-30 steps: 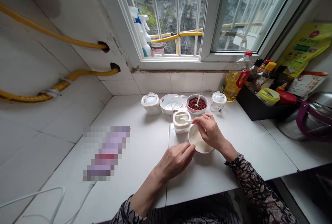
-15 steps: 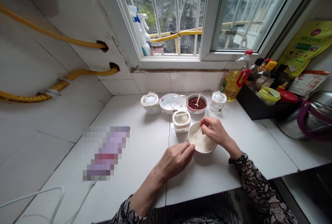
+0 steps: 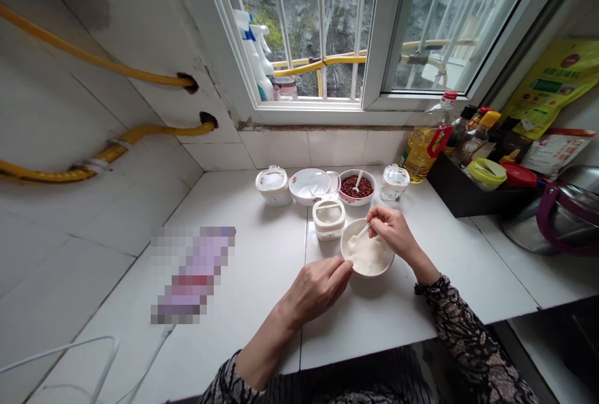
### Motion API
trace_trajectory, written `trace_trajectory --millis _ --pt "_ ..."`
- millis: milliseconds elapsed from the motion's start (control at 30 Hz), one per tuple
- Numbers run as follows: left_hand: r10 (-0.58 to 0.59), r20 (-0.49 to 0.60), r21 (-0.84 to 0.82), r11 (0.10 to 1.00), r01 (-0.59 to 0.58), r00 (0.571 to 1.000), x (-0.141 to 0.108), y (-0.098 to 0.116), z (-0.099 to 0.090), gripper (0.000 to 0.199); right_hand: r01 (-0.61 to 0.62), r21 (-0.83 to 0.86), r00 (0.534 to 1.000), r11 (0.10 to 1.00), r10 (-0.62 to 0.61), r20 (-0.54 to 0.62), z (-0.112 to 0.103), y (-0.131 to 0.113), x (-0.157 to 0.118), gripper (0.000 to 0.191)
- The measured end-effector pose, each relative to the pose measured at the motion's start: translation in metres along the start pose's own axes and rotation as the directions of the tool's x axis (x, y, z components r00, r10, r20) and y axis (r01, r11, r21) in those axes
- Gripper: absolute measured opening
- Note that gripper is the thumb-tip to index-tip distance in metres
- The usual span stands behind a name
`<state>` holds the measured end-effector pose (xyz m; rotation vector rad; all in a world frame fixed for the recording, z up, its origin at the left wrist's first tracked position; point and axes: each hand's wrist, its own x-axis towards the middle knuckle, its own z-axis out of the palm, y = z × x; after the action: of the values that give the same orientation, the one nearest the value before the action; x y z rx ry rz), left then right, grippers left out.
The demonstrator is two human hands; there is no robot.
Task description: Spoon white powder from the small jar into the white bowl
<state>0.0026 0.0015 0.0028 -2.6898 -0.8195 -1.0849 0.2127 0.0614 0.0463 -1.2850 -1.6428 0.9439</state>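
Spoon point(image 3: 358, 235), small and white, sits pinched in the fingers of the right hand point(image 3: 392, 232), its long axis slanting left and down into white powder point(image 3: 370, 257) in a bowl point(image 3: 374, 275). Right hand is the nearer; left hand point(image 3: 316, 291) lies at the bowl's near left rim, fingertips curled against it, though whether they grip it cannot be told.
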Motion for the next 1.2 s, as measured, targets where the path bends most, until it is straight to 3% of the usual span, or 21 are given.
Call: trace_trajectory --millis 200,633,800,1033,1133,1200 --pt "0.000 -0.001 -0.006 1.000 0.000 1.000 -0.001 0.000 0.000 0.021 0.042 -0.086 0.999 0.995 -0.043 -0.017 0.002 0.000 -0.001 0.010" --pt "-0.008 0.015 -0.009 1.000 0.009 1.000 -0.003 -0.001 0.001 0.020 -0.117 0.279 0.993 0.953 0.119 0.008 0.000 0.000 0.004 0.009" --pt "-0.009 0.012 -0.020 1.000 0.009 1.000 -0.003 -0.001 0.001 0.021 -0.113 0.389 0.992 0.914 0.126 -0.007 -0.002 -0.003 0.005 0.008" --pt "-0.007 0.004 -0.019 1.000 0.007 1.000 -0.003 -0.001 0.002 0.020 0.120 0.336 0.987 0.934 -0.077 -0.138 0.008 -0.007 -0.002 0.015" --pt "-0.012 0.008 -0.011 1.000 0.012 1.000 -0.003 -0.001 0.002 0.021 0.268 0.127 0.958 0.955 -0.249 -0.145 0.013 -0.009 -0.005 0.010" --pt "-0.015 0.009 -0.003 1.000 0.015 1.000 -0.003 -0.001 0.002 0.021 0.393 -0.106 0.915 0.914 -0.400 -0.060 0.016 -0.009 -0.005 0.010"
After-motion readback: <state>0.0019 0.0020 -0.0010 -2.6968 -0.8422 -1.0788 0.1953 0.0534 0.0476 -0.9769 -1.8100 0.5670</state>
